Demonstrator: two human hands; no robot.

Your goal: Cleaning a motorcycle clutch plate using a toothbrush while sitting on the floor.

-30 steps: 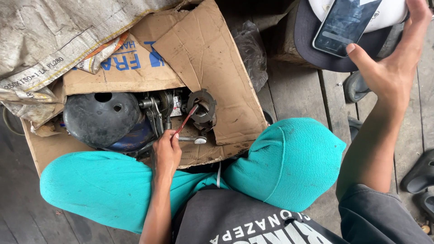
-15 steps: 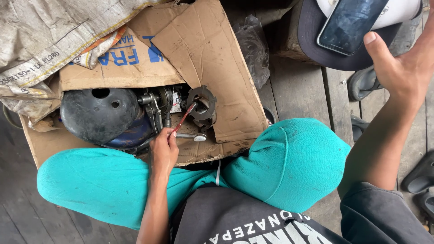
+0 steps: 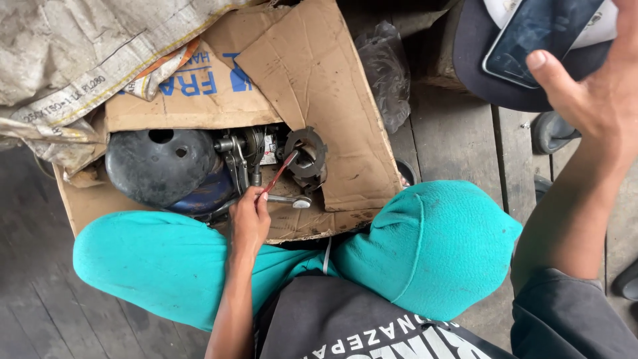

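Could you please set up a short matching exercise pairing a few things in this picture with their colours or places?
Things:
1. screwdriver
2. phone
3. trousers
4. spanner

Descriptions:
A. teal
B. lying on the cardboard
C. red handle, in the left hand
D. dark screen, by the right hand

Pairs: 1-C, 2-D, 3-A, 4-B

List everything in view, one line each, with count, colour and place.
screwdriver: one, red shaft, in left hand, tip at the metal ring
metal ring part: one, dark grey, on cardboard
motor assembly: one, black and blue, left on cardboard
wrench: one, silver, beside the hand
cardboard: flattened, brown, on plank floor
sack: one, grey-white, top left
phone: one, black, top right
left hand: grips screwdriver
right hand: raised, open, near phone
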